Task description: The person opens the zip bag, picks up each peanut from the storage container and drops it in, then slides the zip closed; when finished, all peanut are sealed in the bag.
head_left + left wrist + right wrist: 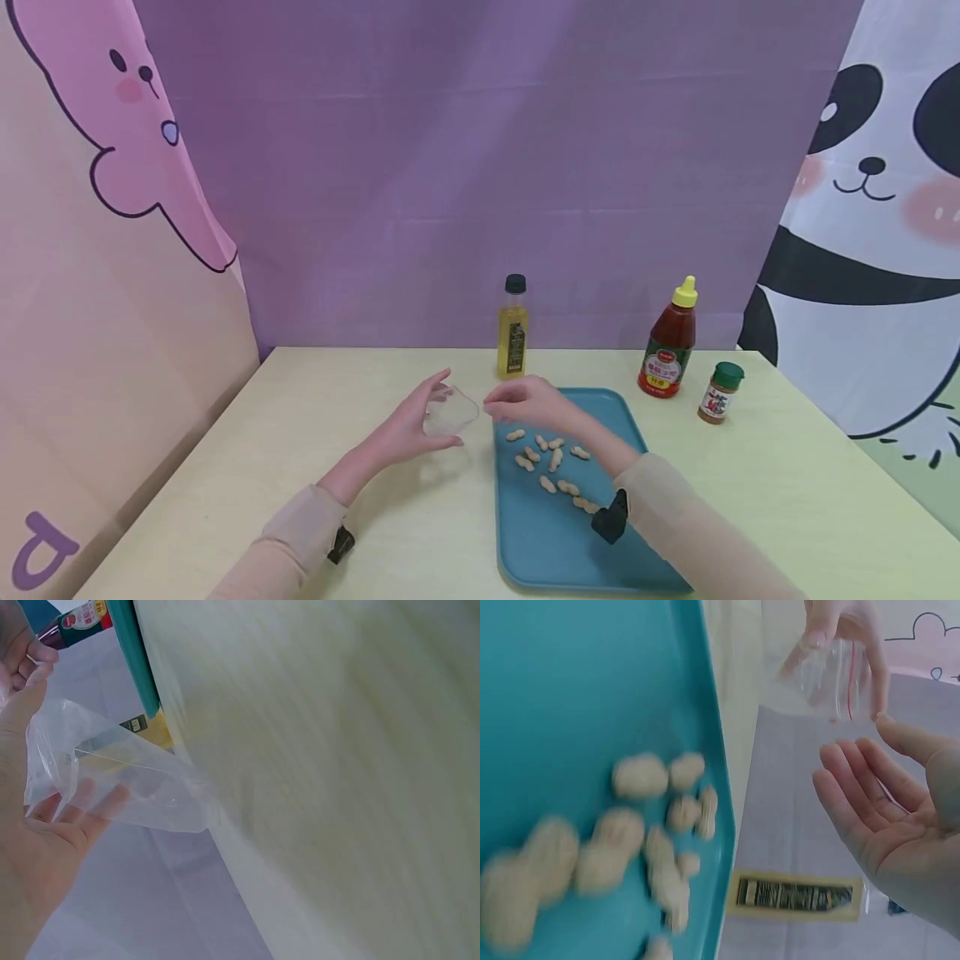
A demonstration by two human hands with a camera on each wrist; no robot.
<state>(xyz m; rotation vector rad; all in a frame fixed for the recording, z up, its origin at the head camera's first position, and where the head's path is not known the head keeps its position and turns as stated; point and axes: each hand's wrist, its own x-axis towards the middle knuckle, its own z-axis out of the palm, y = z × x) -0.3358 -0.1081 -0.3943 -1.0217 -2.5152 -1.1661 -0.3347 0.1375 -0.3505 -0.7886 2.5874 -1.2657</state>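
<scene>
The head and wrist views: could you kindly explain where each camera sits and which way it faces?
Head: on the head, facing forward and down at the pale rectangular tabletop; left hand, right hand and beige sleeves show.
Left wrist: on that wrist, facing the clear plastic bag; both hands show.
Right wrist: on that wrist, facing the blue rectangular tray; both hands show.
Both wrist views share the bag.

Left hand (408,423) wide and cupped — right hand (534,402) close opposite, apparently relaxed.
</scene>
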